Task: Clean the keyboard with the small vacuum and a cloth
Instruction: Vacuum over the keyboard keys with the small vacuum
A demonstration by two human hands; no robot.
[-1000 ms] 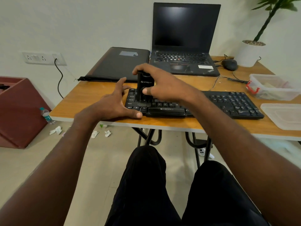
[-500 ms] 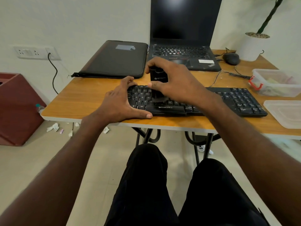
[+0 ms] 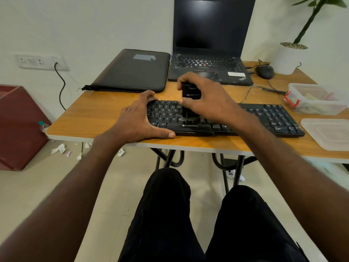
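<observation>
A black keyboard (image 3: 268, 118) lies along the front of the wooden table (image 3: 94, 118). My right hand (image 3: 209, 103) grips a small black vacuum (image 3: 189, 95), held upright with its nozzle down on the keys near the middle of the letter block. Pale dust or bristles show at the nozzle. My left hand (image 3: 137, 121) holds the keyboard's left end, fingers over the far edge and thumb along the front edge. No cloth is visible.
Behind the keyboard sit an open black laptop (image 3: 209, 44) and a black zip folder (image 3: 136, 70). A mouse (image 3: 264, 71), a potted plant (image 3: 289, 57), a plastic box (image 3: 315, 99) and its lid (image 3: 328, 135) occupy the right. Paper scraps (image 3: 58, 149) litter the floor.
The vacuum has moved rightward along the keys, from the keyboard's left end toward its middle. My left hand keeps holding the left end. The camera view shifted slightly.
</observation>
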